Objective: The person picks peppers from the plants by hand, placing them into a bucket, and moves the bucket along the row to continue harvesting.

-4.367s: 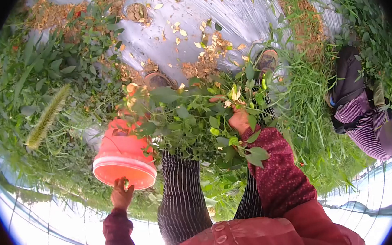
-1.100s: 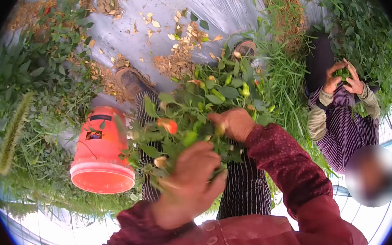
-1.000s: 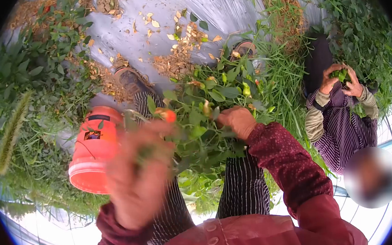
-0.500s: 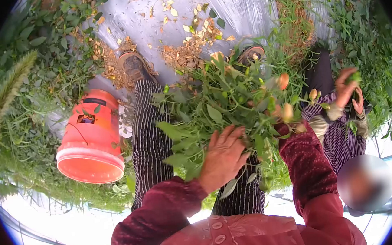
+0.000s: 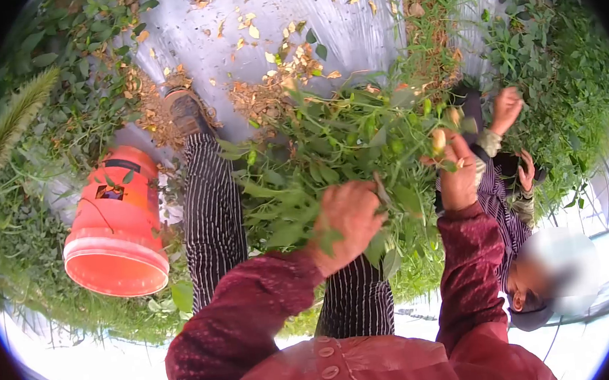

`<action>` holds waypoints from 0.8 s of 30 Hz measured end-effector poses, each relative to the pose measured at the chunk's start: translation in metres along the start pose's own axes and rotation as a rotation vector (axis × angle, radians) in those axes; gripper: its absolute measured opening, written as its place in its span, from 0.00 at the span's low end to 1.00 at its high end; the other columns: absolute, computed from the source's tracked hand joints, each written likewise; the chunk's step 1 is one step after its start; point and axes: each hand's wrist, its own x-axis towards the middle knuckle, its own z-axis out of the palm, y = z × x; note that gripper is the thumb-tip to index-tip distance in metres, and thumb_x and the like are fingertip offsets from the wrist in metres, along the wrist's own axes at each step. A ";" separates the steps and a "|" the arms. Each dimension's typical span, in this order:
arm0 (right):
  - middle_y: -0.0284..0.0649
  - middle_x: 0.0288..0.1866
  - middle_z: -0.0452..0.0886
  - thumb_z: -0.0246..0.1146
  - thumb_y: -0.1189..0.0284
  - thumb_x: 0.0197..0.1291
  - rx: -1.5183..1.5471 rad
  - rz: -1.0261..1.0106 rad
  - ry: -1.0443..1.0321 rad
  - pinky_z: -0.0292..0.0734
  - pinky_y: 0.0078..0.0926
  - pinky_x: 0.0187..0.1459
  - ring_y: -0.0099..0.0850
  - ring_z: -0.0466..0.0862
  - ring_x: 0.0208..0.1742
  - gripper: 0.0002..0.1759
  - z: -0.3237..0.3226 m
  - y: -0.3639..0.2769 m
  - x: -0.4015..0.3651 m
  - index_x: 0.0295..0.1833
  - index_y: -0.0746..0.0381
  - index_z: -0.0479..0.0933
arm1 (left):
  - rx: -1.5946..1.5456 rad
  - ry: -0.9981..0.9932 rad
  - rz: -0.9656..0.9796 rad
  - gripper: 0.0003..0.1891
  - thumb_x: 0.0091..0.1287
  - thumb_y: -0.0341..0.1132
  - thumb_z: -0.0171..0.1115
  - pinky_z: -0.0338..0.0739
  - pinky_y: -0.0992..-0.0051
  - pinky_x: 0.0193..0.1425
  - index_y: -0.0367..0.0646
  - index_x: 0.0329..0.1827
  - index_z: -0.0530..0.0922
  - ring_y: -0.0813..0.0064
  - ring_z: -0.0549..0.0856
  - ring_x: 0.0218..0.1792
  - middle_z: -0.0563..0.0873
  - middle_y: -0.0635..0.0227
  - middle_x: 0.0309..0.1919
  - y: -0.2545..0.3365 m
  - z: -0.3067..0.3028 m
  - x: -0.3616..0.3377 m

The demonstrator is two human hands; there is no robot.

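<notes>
Pepper plant (image 5: 329,144) spreads at the silver sheeting's (image 5: 356,30) near edge; the left hand (image 5: 350,218) rests among its leaves (image 5: 272,189), grip hidden, while the right hand (image 5: 458,176) bends about a pale pepper (image 5: 438,141), whether clasping it I cannot tell. Searching through growth seems the step; the next move probably wants a steadied plant

Head camera, one: worn on the person's head, looked forward and steeply down past a buttoned red jacket (image 5: 385,367) at the bottom edge. Wide round field, corners black, edges bowed. Near, mid-frame: left hand (image 5: 349,222), right hand (image 5: 458,178). Farther, towards the top: plastic ground sheet (image 5: 353,41).
</notes>
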 end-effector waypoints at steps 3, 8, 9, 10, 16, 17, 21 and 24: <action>0.39 0.50 0.79 0.57 0.73 0.63 0.039 0.040 -0.154 0.77 0.30 0.48 0.30 0.79 0.48 0.14 0.000 0.039 -0.010 0.54 0.63 0.73 | -0.106 0.002 -0.176 0.09 0.57 0.29 0.64 0.75 0.68 0.44 0.41 0.38 0.73 0.69 0.79 0.39 0.79 0.65 0.35 -0.017 -0.043 0.022; 0.40 0.70 0.61 0.67 0.71 0.55 -0.070 0.101 -0.186 0.65 0.44 0.62 0.37 0.64 0.69 0.35 0.065 0.116 -0.005 0.67 0.59 0.61 | -0.744 0.042 -0.379 0.04 0.66 0.31 0.58 0.70 0.84 0.27 0.42 0.39 0.74 0.88 0.74 0.26 0.79 0.74 0.28 -0.058 -0.106 0.068; 0.40 0.70 0.61 0.67 0.71 0.55 -0.066 0.097 -0.175 0.65 0.44 0.62 0.37 0.64 0.69 0.35 0.077 0.106 0.005 0.67 0.59 0.61 | -0.767 0.020 -0.392 0.04 0.66 0.31 0.58 0.70 0.84 0.28 0.42 0.39 0.74 0.88 0.74 0.25 0.79 0.73 0.28 -0.057 -0.115 0.073; 0.41 0.71 0.60 0.69 0.72 0.50 0.451 0.363 -0.116 0.66 0.42 0.62 0.39 0.65 0.67 0.41 0.088 0.085 0.016 0.69 0.58 0.57 | -0.786 -0.005 -0.404 0.04 0.66 0.31 0.58 0.70 0.84 0.28 0.42 0.38 0.73 0.87 0.74 0.25 0.79 0.73 0.29 -0.051 -0.123 0.079; 0.49 0.71 0.57 0.71 0.78 0.39 -0.400 -0.205 -0.156 0.71 0.37 0.59 0.50 0.73 0.59 0.53 0.120 0.046 0.041 0.71 0.53 0.50 | 0.047 -0.040 -0.051 0.08 0.61 0.30 0.62 0.70 0.79 0.32 0.40 0.36 0.71 0.81 0.73 0.26 0.79 0.73 0.29 -0.032 -0.107 0.070; 0.49 0.71 0.56 0.71 0.79 0.39 -0.411 -0.280 -0.144 0.71 0.37 0.58 0.50 0.73 0.58 0.52 0.118 0.029 0.047 0.71 0.53 0.51 | 0.107 -0.032 -0.113 0.09 0.59 0.30 0.64 0.70 0.78 0.32 0.39 0.36 0.72 0.80 0.71 0.25 0.79 0.73 0.30 -0.028 -0.106 0.073; 0.53 0.59 0.71 0.69 0.74 0.46 -0.524 -0.238 -0.118 0.73 0.37 0.53 0.47 0.78 0.52 0.41 0.100 0.006 0.075 0.67 0.56 0.59 | -0.398 0.161 -0.322 0.06 0.59 0.28 0.64 0.72 0.80 0.28 0.42 0.37 0.74 0.81 0.76 0.25 0.80 0.73 0.28 -0.057 -0.122 0.100; 0.53 0.42 0.81 0.65 0.67 0.53 -0.405 -0.077 -0.187 0.73 0.37 0.51 0.48 0.80 0.47 0.31 0.102 0.028 0.094 0.63 0.58 0.65 | -0.702 0.198 -0.474 0.05 0.61 0.29 0.63 0.71 0.82 0.23 0.44 0.37 0.76 0.81 0.78 0.23 0.81 0.73 0.27 -0.078 -0.145 0.111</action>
